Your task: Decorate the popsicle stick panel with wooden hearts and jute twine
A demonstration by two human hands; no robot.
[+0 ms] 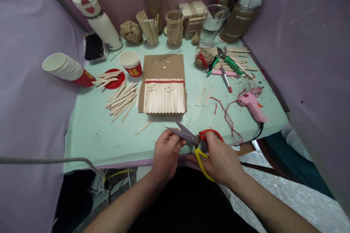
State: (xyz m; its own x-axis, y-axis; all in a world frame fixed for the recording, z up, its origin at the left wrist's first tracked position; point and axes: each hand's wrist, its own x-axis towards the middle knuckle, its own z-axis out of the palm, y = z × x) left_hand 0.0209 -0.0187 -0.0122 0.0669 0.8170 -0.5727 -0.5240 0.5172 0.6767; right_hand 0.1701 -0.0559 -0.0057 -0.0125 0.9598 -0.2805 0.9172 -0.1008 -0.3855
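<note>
My right hand point(222, 158) grips a pair of scissors point(193, 138) with one red and one yellow handle, its blades spread apart and pointing left. Close against the blades, my left hand point(167, 149) has its fingers pinched together; whatever is between them is too small to make out. Just beyond the blades lies a brown cardboard piece point(164, 66) with a row of wooden craft sticks point(164, 100) on its near half. A red cord point(164, 81) runs across the sticks' top, and small wooden petal shapes point(168, 88) sit on them.
Loose craft sticks point(123, 100) and paper cups point(65, 67) are on the left. At right lie a pink glue gun point(253, 103), red string point(228, 118), a marker point(226, 79) and green-handled pruners point(224, 60). A glass of water point(210, 31) and twine point(131, 32) stand at the back.
</note>
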